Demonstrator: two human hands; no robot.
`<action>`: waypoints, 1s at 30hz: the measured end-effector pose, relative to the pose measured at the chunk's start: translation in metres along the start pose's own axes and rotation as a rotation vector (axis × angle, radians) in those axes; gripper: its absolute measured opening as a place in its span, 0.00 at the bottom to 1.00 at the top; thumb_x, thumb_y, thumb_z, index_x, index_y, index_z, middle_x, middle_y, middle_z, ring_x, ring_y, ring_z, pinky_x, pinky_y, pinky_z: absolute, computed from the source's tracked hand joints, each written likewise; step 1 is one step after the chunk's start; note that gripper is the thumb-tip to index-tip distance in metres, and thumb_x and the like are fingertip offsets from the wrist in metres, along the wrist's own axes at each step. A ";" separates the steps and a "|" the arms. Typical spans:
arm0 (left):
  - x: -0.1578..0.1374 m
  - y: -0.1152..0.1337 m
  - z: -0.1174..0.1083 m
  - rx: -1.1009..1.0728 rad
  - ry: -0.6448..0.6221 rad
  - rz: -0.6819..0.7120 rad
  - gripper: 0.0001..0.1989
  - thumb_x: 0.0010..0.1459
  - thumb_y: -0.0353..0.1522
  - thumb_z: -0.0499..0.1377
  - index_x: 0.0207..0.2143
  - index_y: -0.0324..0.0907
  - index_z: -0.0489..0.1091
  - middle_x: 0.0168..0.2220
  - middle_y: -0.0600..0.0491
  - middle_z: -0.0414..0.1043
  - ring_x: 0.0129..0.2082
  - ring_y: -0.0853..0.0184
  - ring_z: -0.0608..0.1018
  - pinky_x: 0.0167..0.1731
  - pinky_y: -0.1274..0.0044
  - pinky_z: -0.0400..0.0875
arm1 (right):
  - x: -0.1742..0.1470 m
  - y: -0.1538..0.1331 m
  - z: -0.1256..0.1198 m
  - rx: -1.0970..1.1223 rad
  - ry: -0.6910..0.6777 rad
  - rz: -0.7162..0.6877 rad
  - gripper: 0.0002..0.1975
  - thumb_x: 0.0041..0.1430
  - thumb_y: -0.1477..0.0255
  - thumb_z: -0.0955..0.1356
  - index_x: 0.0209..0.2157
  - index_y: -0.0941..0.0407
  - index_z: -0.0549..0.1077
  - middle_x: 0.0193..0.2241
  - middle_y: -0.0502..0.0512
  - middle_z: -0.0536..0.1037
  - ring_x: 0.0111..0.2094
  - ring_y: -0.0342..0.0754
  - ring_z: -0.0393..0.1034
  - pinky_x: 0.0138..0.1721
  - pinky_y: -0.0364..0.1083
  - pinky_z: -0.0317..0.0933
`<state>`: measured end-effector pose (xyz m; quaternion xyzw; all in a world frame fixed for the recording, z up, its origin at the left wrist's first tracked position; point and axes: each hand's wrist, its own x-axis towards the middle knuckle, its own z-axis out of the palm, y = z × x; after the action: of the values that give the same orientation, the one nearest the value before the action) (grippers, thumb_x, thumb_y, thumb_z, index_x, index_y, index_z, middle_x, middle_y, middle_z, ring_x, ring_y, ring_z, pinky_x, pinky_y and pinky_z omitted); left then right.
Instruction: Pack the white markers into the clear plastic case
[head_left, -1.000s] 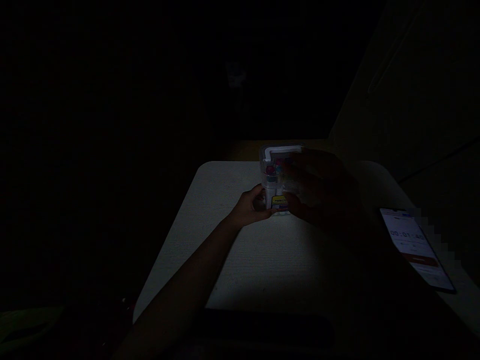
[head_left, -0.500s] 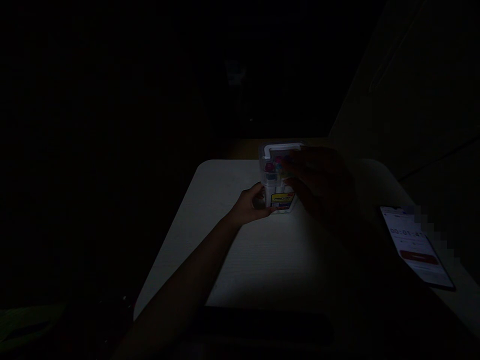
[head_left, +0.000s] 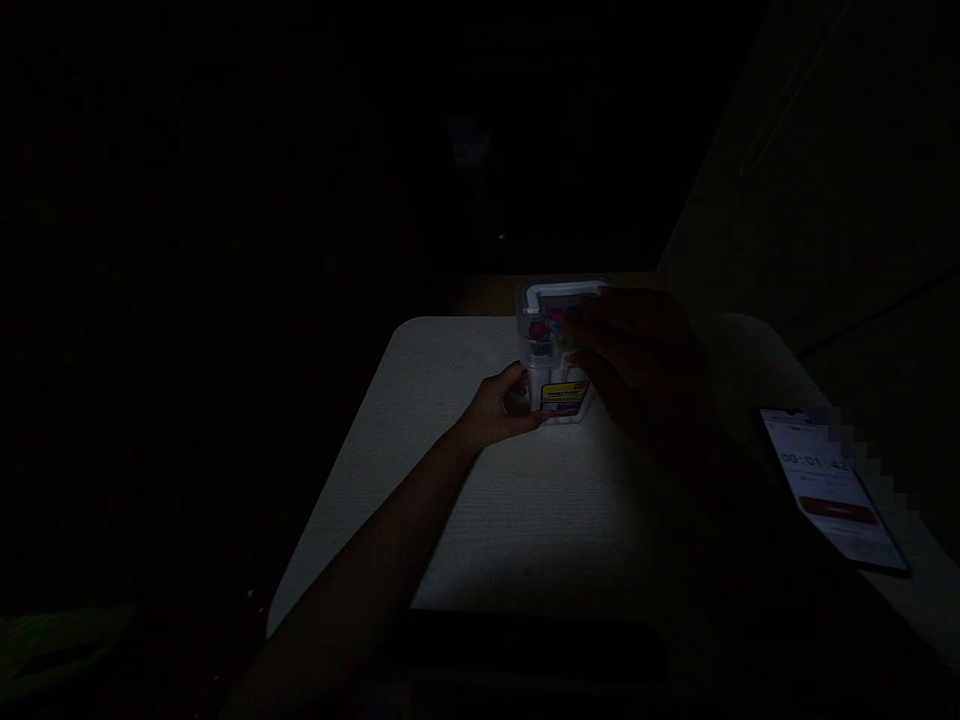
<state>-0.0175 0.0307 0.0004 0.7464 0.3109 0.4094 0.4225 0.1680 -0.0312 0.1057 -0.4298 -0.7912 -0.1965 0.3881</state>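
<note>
Marker case (head_left: 535, 372), clear plastic, boxy, upright at the far half of the table (head_left: 525, 520), between both hands. Nearest, at the lower left, a green patch (head_left: 60, 640), too dark to name. Along the table's near edge, a long black bar (head_left: 525, 645) with a rounded end. At the right side, a phone (head_left: 836, 490), flat, screen up and glowing: reads "00:01:42" in large digits, with a red bar below and finer lines too blurred to read.

Farther in, the left hand (head_left: 491, 410), wrapped round the lower left of the case, thumb across the front, fingers behind: a firm-looking grasp. Opposite, in deep shadow, the right hand (head_left: 645, 345), fingers bent over the upper right, probably touching the lid (head_left: 531, 345); cannot tell clasping from light contact. On the case front, a label (head_left: 564, 395), yellow above and dark below, with a small red corner: reads "marker". Inside, pale upright barrels, topped by coloured caps (head_left: 538, 330), magenta plainest. Across the lid, a smooth white handle (head_left: 559, 291), angular. Under everything, faintly grained pale tabletop with rounded far corners. Beyond, a thin dark line (head_left: 885, 310) slanting at the right, and a dim greyish patch (head_left: 470, 142) in the blackness.
</note>
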 end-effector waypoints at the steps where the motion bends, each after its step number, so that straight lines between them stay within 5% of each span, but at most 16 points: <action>1: 0.000 0.000 0.000 0.016 0.007 -0.001 0.22 0.42 0.38 0.66 0.39 0.38 0.66 0.36 0.50 0.74 0.35 0.65 0.77 0.36 0.74 0.72 | 0.000 0.000 0.000 0.001 0.013 -0.003 0.14 0.61 0.69 0.63 0.47 0.51 0.73 0.49 0.51 0.71 0.53 0.46 0.62 0.54 0.48 0.62; 30: -0.001 -0.004 -0.002 0.072 0.014 0.013 0.23 0.43 0.39 0.66 0.40 0.38 0.67 0.36 0.50 0.74 0.34 0.66 0.75 0.37 0.74 0.71 | 0.001 -0.002 -0.002 -0.008 -0.015 0.007 0.14 0.61 0.69 0.62 0.47 0.50 0.73 0.49 0.49 0.71 0.54 0.45 0.61 0.55 0.48 0.61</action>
<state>-0.0201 0.0326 -0.0033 0.7603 0.3235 0.4058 0.3906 0.1672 -0.0328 0.1071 -0.4354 -0.7919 -0.1951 0.3812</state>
